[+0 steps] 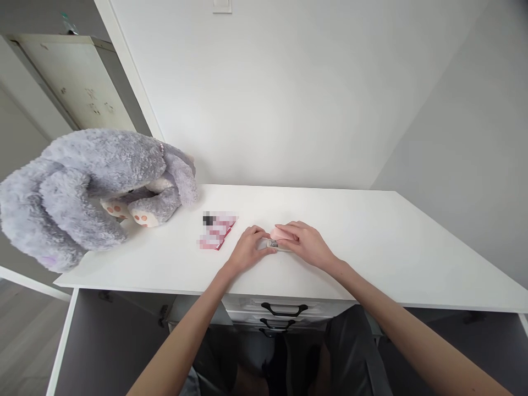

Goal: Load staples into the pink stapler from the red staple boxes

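Bare forearms [196,324] converge, left hand [247,249] and right hand [307,242] pinching a small, rounded, pink-and-white labelled piece [278,235].

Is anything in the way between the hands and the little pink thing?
No, nothing I can see: the right hand holds the pink thing, and the left hand is close beside it. The fluffy toy is off to the left.
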`<state>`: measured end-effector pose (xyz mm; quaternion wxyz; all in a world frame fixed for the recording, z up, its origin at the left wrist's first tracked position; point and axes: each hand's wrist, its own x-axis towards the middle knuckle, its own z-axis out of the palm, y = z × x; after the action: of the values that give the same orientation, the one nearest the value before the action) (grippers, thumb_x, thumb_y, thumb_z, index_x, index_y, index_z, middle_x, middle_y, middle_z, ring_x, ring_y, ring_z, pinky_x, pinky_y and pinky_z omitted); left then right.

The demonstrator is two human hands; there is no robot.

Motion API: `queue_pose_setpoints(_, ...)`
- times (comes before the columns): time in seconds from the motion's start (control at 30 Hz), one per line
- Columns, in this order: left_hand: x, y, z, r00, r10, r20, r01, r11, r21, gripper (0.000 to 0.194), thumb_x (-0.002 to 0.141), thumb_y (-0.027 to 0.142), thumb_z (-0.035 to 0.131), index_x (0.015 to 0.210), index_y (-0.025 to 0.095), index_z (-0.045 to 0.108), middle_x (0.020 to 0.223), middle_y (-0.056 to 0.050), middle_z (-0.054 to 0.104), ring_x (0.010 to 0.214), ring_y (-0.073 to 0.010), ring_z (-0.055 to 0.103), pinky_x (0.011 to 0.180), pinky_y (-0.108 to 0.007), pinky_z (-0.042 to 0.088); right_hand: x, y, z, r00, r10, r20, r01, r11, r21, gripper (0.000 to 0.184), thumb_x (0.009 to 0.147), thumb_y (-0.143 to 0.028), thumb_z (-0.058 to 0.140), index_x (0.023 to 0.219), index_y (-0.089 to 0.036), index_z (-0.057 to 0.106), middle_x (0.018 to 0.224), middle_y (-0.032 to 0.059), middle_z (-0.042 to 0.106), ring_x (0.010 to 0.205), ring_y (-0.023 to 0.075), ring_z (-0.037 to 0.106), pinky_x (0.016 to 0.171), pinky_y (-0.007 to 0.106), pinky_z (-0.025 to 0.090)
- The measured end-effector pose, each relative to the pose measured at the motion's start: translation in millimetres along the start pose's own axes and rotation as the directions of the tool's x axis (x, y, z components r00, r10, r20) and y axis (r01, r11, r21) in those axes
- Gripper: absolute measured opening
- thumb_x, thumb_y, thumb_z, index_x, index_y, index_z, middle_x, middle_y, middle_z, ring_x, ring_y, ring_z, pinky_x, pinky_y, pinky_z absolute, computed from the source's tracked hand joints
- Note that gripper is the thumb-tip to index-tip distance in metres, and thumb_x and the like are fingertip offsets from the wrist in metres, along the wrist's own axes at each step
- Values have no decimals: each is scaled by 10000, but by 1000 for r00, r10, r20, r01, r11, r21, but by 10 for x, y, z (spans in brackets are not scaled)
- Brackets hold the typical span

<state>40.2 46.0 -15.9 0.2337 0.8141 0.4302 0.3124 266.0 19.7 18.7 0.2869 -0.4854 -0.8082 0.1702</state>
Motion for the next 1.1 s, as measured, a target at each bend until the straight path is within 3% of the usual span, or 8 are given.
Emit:
queue_pose_setpoints(0.07, -4, -21, 29, 999, -12, -46, 14, 999, 40, 341, 835, 481, 767, 1063, 230, 731, 1146, -77, 639, 1112, -277, 587, 998, -438, 472, -35, 42, 17, 999, -20, -36, 21, 999, 49, 388, 983, -451, 586, 1351, -339, 637, 1230, 57, 706, 1137, 291, 607, 940, 445, 498)
queue_pose_setpoints(0.13, -7, -44, 54, 995, -27, -98, 35, 996, 81, 331, 837, 438, 770, 1079, 217, 723, 1151, -82, 636, 1137, -286, 577, 1023, -455, 469, -89, 107, 28, 996, -16, -91, 26, 993, 114, 427, 986, -434, 574, 1401, -335, 591, 1318, 58, 672, 1121, 272, 622, 957, 441, 511)
queue_pose_setpoints(0.27, -3, -84, 71, 986, -75, -151, 90, 991, 95, 297, 861, 378, 746, 1096, 198, 722, 1156, -83, 636, 1165, -284, 572, 1051, -457, 469, -223, 271, 28, 982, 112, -153, -86, 983, 164, 432, 980, -449, 567, 1390, -314, 593, 1214, 62, 704, 884, 220, 649, 841, 403, 542)
queue_pose_setpoints(0.43, 13, -109, 64, 992, -61, -113, 73, 992, 106, 296, 894, 357, 707, 1143, 199, 729, 1222, -84, 637, 1192, -286, 554, 1081, -464, 449, -329, 439, 54, 956, 257, -141, -213, 941, 264, 487, 949, -495, 603, 1398, -306, 590, 1108, 50, 729, 848, 210, 640, 834, 394, 536)
queue_pose_setpoints(0.8, -12, -77, 54, 987, -71, -144, 82, 994, 69, 246, 919, 279, 623, 1156, 217, 648, 1134, -75, 677, 1100, -261, 597, 1015, -447, 471, -364, 325, 52, 989, 148, 13, -147, 956, 255, 418, 851, -538, 710, 1179, -279, 685, 1034, 39, 714, 874, 222, 619, 777, 363, 497)
queue_pose_setpoints(0.93, -10, -11, 16, 994, -59, -89, 62, 998, 32, 184, 940, 259, 571, 1105, 252, 651, 1155, -44, 721, 1119, -256, 610, 1038, -454, 451, -376, 309, 37, 993, 96, 70, -109, 971, 211, 384, 852, -542, 715, 1141, -290, 690, 1027, 40, 716, 889, 231, 617, 798, 377, 486)
queue_pose_setpoints(1.1, -14, 27, 5, 999, -22, -39, 23, 1000, 11, 203, 956, 249, 540, 1131, 267, 640, 1205, -26, 720, 1186, -243, 605, 1073, -441, 434, -365, 339, 41, 987, 149, 68, -162, 943, 291, 409, 833, -572, 744, 1117, -279, 711, 1009, 34, 724, 902, 222, 624, 803, 362, 482)
